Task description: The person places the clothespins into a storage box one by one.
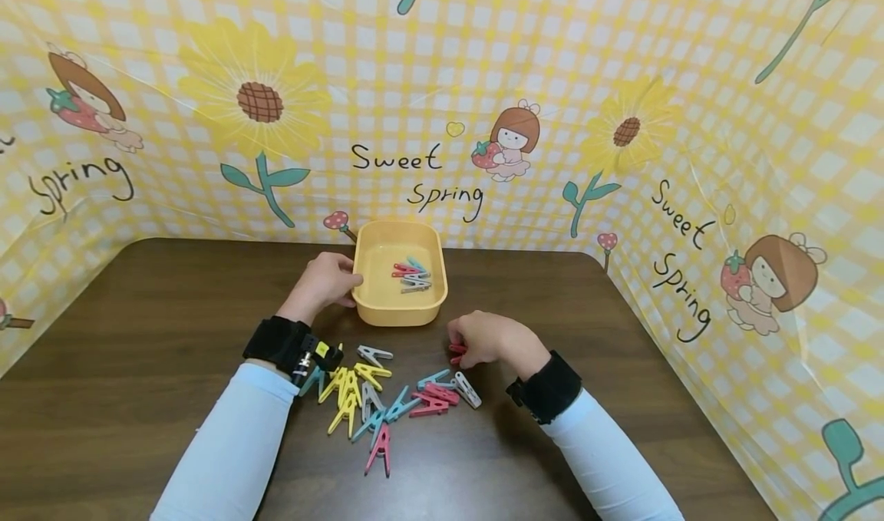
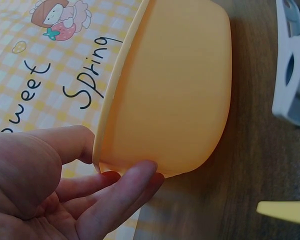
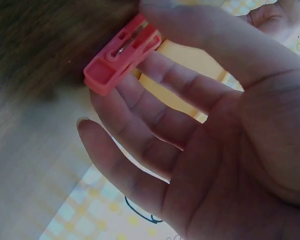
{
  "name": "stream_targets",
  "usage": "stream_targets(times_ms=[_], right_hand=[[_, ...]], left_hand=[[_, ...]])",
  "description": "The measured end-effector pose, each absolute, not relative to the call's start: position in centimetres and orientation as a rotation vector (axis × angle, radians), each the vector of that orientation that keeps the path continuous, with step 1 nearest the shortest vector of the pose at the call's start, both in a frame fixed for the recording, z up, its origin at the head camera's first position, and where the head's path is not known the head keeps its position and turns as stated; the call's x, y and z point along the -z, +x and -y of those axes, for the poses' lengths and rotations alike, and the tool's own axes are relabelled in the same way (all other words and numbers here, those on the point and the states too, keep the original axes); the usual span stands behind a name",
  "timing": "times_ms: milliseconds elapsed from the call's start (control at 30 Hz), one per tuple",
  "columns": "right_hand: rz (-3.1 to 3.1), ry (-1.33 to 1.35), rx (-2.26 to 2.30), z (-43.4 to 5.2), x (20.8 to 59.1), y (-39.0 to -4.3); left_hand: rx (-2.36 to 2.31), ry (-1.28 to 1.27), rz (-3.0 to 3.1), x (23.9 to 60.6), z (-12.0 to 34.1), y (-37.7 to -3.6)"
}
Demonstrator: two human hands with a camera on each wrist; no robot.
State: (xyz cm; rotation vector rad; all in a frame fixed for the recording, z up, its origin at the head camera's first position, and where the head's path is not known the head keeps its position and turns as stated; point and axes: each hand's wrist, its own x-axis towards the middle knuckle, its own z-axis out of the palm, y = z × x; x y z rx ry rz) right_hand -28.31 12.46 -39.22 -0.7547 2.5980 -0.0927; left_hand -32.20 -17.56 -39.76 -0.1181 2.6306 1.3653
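A yellow plastic container (image 1: 402, 316) stands at the back of the table, with a few red, blue and grey clothespins (image 1: 415, 281) lying inside it. At its left side, my left hand (image 1: 323, 283) grips the rim, thumb over the edge and fingers against the outer wall (image 2: 180, 95). My right hand (image 1: 496, 338) pinches a red clothespin (image 3: 121, 57) between thumb and fingertips, to the front right of the container. Nearer to me lie loose yellow clothespins (image 1: 344, 387), blue ones (image 1: 400, 406), red ones (image 1: 431, 404) and grey ones (image 1: 467, 390).
The dark wooden table (image 1: 173, 398) runs back to a yellow checked cloth (image 1: 387, 114) that hangs behind it and along its sides. One red clothespin (image 1: 379, 452) lies closest to the front of the loose pile.
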Motion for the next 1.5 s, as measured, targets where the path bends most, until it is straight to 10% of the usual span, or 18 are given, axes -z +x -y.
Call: stream_targets(times_ms=[1500], right_hand=[[-2.799, -1.254, 0.408, -12.8, 33.4, -30.7]], left_hand=[[-1.331, -0.148, -2.623, 39.8, 17.6, -32.7]])
